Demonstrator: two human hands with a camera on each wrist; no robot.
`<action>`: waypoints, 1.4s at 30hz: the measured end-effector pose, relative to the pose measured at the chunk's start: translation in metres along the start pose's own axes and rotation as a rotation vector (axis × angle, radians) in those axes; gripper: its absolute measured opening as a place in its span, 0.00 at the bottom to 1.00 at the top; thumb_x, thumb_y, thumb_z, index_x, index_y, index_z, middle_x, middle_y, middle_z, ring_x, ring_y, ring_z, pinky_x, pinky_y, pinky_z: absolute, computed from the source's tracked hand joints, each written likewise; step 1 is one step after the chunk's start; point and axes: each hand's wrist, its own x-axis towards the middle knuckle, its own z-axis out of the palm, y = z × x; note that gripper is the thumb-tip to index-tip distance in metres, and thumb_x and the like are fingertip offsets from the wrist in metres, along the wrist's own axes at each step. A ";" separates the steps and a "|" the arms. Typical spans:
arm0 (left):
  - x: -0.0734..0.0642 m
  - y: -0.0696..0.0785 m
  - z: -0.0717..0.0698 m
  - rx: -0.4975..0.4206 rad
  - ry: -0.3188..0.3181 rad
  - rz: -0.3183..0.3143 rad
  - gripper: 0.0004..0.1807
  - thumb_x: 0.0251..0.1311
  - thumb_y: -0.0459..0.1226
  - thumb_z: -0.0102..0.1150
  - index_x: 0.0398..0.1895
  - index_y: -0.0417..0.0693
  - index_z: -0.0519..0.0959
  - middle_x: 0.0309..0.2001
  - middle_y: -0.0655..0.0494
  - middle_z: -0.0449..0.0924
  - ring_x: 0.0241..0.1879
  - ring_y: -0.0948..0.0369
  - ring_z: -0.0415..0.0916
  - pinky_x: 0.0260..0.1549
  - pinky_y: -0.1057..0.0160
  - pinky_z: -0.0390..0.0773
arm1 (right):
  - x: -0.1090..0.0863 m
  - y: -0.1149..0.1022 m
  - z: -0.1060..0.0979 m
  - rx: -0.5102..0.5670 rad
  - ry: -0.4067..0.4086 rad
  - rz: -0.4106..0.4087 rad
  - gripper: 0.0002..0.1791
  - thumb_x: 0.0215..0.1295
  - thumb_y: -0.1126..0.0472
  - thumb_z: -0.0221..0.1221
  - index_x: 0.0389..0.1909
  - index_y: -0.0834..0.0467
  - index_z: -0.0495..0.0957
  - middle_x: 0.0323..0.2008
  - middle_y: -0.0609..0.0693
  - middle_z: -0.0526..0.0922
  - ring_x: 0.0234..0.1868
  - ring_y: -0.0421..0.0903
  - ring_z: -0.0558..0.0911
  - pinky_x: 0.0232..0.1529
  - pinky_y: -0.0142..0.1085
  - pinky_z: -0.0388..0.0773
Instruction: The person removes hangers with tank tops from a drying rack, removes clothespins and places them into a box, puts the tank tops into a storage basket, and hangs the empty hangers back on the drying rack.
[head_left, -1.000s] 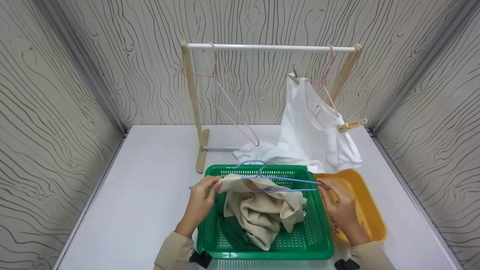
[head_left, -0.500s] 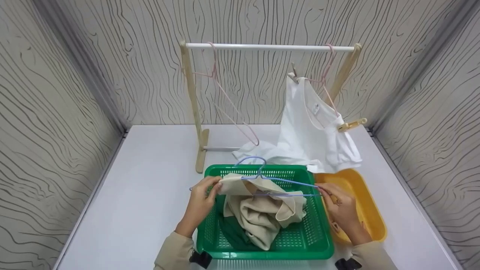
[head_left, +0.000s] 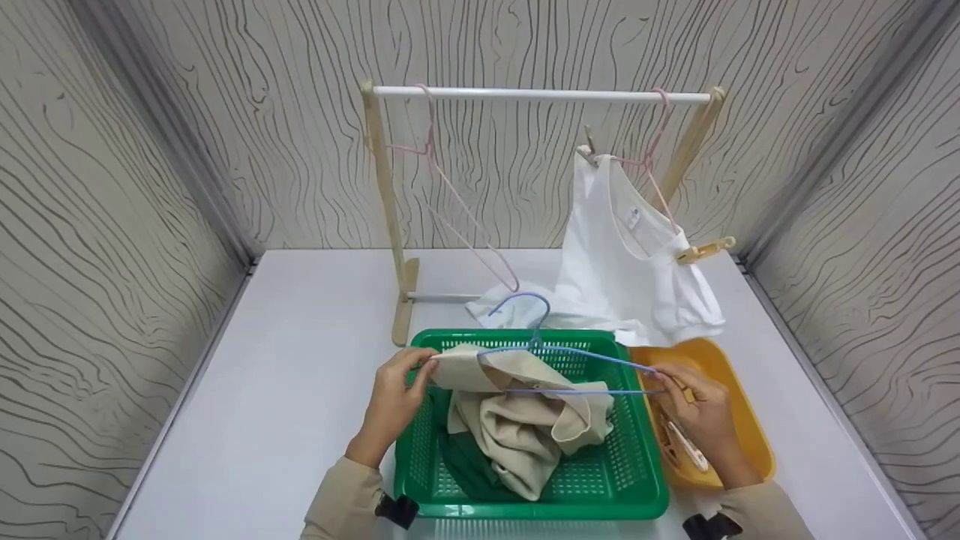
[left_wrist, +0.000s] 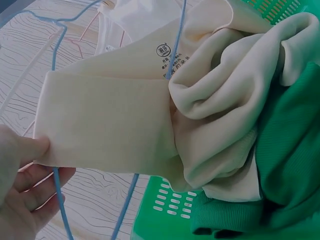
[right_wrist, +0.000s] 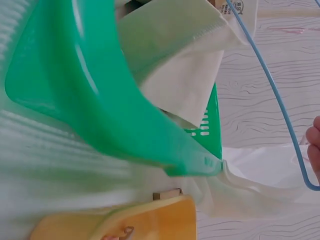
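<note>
My left hand (head_left: 394,401) pinches the edge of a beige shirt (head_left: 510,431), bunched in a green basket (head_left: 531,511). In the left wrist view, printed characters show inside the neck of the shirt (left_wrist: 105,122). One side of a blue clothes hanger (left_wrist: 59,200) passes through that pinched part and comes out below it, beside my fingers. My right hand (head_left: 697,409) pinches the opposite end of the hanger (head_left: 592,355), which is outside the cloth. Its hook points up and away. Dark green fabric (head_left: 472,465) lies under the shirt.
Behind the basket stands a rack (head_left: 540,94). From it hang a bare pink hanger (head_left: 480,225) and a white T-shirt (head_left: 622,255) with clothespins (head_left: 705,250), its lower part on the table (head_left: 300,375). A yellow bin (head_left: 750,442) with clothespins sits right of the basket.
The blue hanger has shifted right, and its hook has risen. My right hand has moved right with it. My left hand has drawn the shirt's edge slightly left.
</note>
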 end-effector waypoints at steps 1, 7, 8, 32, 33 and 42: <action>0.000 -0.001 0.000 0.008 0.004 0.003 0.07 0.65 0.34 0.57 0.42 0.42 0.81 0.42 0.50 0.85 0.45 0.57 0.83 0.46 0.61 0.84 | 0.000 0.001 -0.002 0.010 0.000 0.003 0.14 0.46 0.89 0.58 0.34 0.75 0.81 0.40 0.31 0.84 0.42 0.21 0.81 0.44 0.13 0.76; 0.002 -0.008 0.001 0.051 0.003 -0.016 0.07 0.65 0.34 0.56 0.41 0.42 0.81 0.40 0.50 0.85 0.44 0.58 0.82 0.46 0.59 0.84 | 0.000 0.003 -0.017 0.046 0.006 0.013 0.13 0.48 0.90 0.56 0.34 0.78 0.80 0.38 0.32 0.85 0.41 0.23 0.83 0.44 0.13 0.77; 0.002 -0.009 0.001 0.054 0.002 -0.022 0.07 0.65 0.34 0.56 0.41 0.41 0.81 0.40 0.50 0.85 0.45 0.57 0.83 0.47 0.59 0.84 | 0.000 0.003 -0.019 0.044 0.006 0.017 0.13 0.48 0.90 0.55 0.35 0.78 0.79 0.38 0.33 0.85 0.41 0.23 0.82 0.44 0.13 0.76; -0.002 -0.020 0.001 0.094 -0.116 -0.235 0.08 0.66 0.33 0.54 0.43 0.39 0.80 0.43 0.46 0.84 0.46 0.53 0.82 0.48 0.57 0.83 | -0.007 0.005 -0.078 0.073 0.096 0.050 0.14 0.47 0.94 0.50 0.33 0.84 0.77 0.33 0.38 0.86 0.37 0.28 0.84 0.42 0.14 0.77; -0.002 -0.020 0.001 0.096 -0.116 -0.232 0.08 0.66 0.33 0.54 0.43 0.39 0.80 0.43 0.46 0.84 0.46 0.53 0.82 0.48 0.57 0.83 | -0.007 0.005 -0.081 0.080 0.101 0.051 0.14 0.47 0.94 0.49 0.33 0.84 0.77 0.33 0.38 0.87 0.37 0.28 0.84 0.42 0.14 0.77; -0.003 -0.017 0.003 0.099 -0.139 -0.199 0.09 0.67 0.32 0.53 0.46 0.39 0.79 0.45 0.45 0.83 0.49 0.51 0.81 0.51 0.53 0.81 | -0.010 0.001 -0.099 0.042 0.169 0.088 0.12 0.49 0.93 0.50 0.34 0.84 0.76 0.34 0.34 0.86 0.38 0.27 0.84 0.46 0.14 0.77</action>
